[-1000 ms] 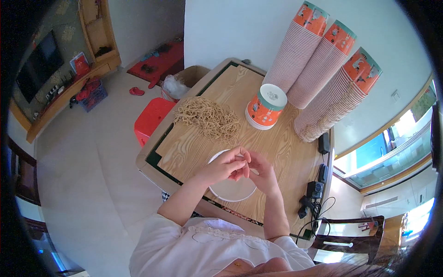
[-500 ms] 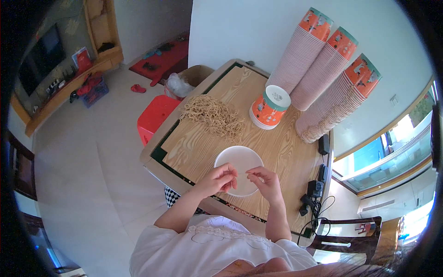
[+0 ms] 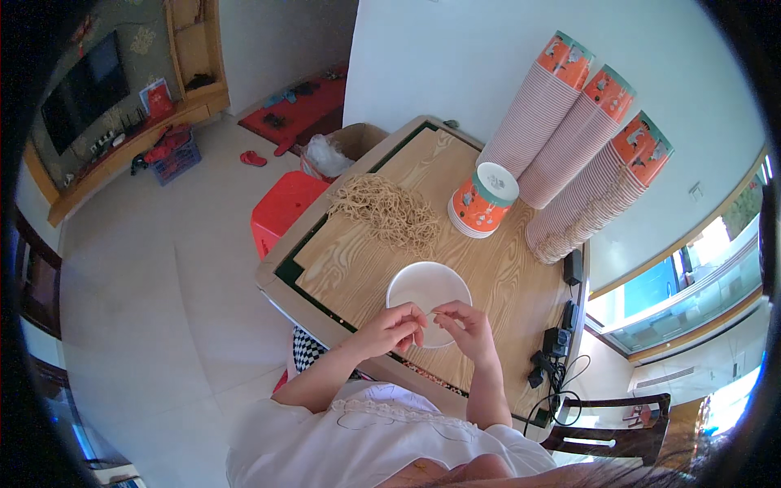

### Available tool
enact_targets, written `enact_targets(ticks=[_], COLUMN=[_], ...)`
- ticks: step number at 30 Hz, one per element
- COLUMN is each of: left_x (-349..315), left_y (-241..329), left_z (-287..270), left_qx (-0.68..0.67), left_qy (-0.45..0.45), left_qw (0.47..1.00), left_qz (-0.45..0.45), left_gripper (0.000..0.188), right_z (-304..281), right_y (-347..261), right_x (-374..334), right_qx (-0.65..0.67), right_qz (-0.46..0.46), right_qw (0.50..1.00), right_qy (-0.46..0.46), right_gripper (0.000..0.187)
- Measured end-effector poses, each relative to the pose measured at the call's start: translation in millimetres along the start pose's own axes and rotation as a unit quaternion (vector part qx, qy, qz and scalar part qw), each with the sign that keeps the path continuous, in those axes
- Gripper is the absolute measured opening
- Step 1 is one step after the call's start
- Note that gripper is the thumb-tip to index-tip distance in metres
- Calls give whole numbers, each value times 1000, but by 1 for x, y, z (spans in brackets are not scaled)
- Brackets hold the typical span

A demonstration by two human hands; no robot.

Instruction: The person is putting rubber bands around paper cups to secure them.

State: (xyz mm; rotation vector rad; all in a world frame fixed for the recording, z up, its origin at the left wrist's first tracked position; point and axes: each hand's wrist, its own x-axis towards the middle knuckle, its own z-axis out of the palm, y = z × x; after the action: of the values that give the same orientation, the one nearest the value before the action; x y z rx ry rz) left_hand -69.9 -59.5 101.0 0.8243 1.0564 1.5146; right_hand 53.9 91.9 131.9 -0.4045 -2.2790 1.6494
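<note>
A white paper tub point(image 3: 429, 281) stands open side up at the table's near edge, in front of me. Over it my left hand point(image 3: 394, 328) and my right hand point(image 3: 467, 327) are close together, thumbs and fingers pinched. A thin pale strand point(image 3: 431, 313) runs between their fingertips, barely visible. Beyond the tub, to the left, lies a loose heap of tan strings point(image 3: 386, 213). A short stack of orange and green tubs point(image 3: 480, 205) rests upside down to the right of the heap.
Three tall stacks of the same tubs point(image 3: 561, 122) lean at the back right of the wooden table point(image 3: 350, 276); tan strings hang along the rightmost stack. Black adapters and cables point(image 3: 556, 342) lie at the right edge. A red stool point(image 3: 285, 207) is at the left.
The view has shifted slightly, so the whole scene sits a little lower and further right. My hands have moved closer together over the tub, still pinching the strand.
</note>
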Motion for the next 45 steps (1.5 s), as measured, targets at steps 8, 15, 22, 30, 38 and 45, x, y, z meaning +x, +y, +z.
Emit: enact_targets(ticks=[8,15,22,30,38,45], left_x=[-10,-15,-11,-12,-16,-8], left_y=[3,-7,-8,-14,-14,-3], left_z=[-4,-9,-11,-10,-9,-5], left_qx=[-17,-5,-12,-4,54,294], left_qy=[14,26,9,8,109,212], left_qw=[1000,999,1000,1000,991,926], left_qz=[-1,19,11,22,57,104], left_gripper=[10,10,9,9,14,17], right_z=[9,17,16,17,16,-10], right_y=[-6,3,-1,-4,-9,-17], right_x=[8,8,8,5,1,-6], right_qx=[-10,-4,-15,-16,-51,-179], right_qz=[-15,-36,-24,-43,-54,-48], right_qw=[999,998,999,998,997,983], right_qy=[-34,-42,-34,-36,14,-2], right_gripper=[13,12,11,13,16,12])
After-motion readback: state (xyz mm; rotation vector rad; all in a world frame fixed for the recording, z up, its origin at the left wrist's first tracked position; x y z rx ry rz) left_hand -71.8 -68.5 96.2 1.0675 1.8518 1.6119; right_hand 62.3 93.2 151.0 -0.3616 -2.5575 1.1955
